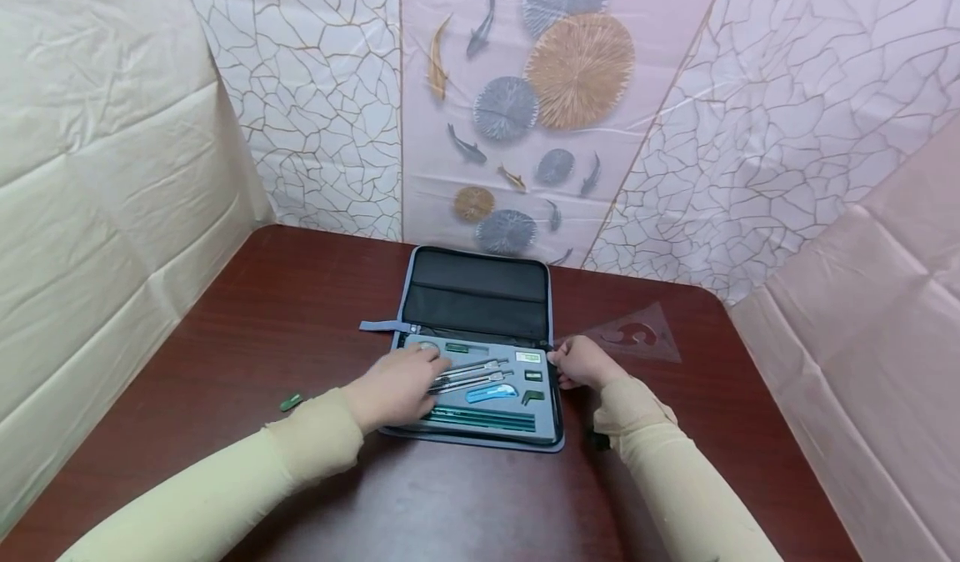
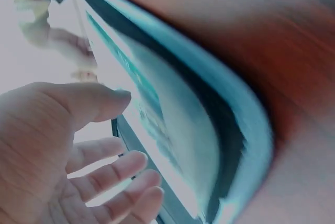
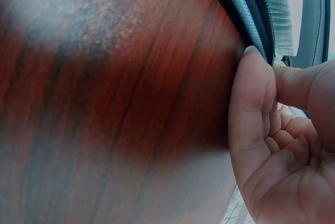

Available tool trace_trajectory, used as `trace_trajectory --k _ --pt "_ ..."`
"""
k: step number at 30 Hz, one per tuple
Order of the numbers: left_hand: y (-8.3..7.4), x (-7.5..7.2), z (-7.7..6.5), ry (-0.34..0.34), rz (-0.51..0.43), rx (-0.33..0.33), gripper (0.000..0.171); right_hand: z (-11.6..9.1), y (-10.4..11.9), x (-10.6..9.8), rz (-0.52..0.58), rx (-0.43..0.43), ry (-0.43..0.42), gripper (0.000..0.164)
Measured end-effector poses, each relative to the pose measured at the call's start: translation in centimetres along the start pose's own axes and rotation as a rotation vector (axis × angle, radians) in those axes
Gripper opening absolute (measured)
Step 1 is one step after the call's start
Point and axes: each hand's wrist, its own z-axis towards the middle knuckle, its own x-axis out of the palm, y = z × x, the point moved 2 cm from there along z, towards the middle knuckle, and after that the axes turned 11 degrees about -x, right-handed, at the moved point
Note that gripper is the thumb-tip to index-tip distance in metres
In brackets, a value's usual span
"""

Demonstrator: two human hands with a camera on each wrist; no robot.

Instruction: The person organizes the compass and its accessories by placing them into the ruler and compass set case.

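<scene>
The right hand (image 1: 587,363) pinches the zippered edge of the drawing-set case (image 1: 476,295) between thumb and bent fingers, near the fold on its right side. The left hand (image 1: 397,384) holds nothing: its fingers are spread and relaxed over the left part of the grey tray (image 1: 502,353) (whether a fingertip touches it, I cannot tell).

The case lies open on the counter (image 1: 315,295), its dark lid laid back and the tray in the nearer half. To work well here, I would keep the right pinch on the fabric rim alone, clear of the tray's corner, and let the left palm steady the tray evenly so that it stays level. Pressure is better kept off the metal compasses (image 1: 474,368), whose legs run under the left fingers, as a push there could tip them out of their slots.

Further right in the tray are a blue cutter (image 1: 491,393), an eraser (image 1: 527,357) and a sharpener (image 1: 533,375); green pencils (image 1: 483,418) line the near side. Beyond the case, a small green piece (image 1: 291,402) lies to the left, and a clear set square (image 1: 652,337) lies past the right hand.
</scene>
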Motion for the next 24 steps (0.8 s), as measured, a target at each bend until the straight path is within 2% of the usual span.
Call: trace_trajectory --k 10,14,19,24 --pt "5.3 0.1 -3.7 0.056 -0.116 -0.200 0.064 -0.3 0.2 0.0 -0.029 -0.009 -0.007 0.030" --pt "7.3 0.0 -5.1 0.055 -0.138 -0.265 0.061 -0.4 0.3 0.0 -0.027 -0.009 -0.006 0.029" --pt "9.6 -0.6 -7.1 0.055 -0.123 -0.287 0.051 -0.3 0.5 0.0 -0.025 -0.010 0.000 0.031" --pt "11.2 -1.0 -8.5 0.075 -0.116 -0.296 0.050 -0.4 0.4 0.0 -0.026 -0.012 -0.002 0.030"
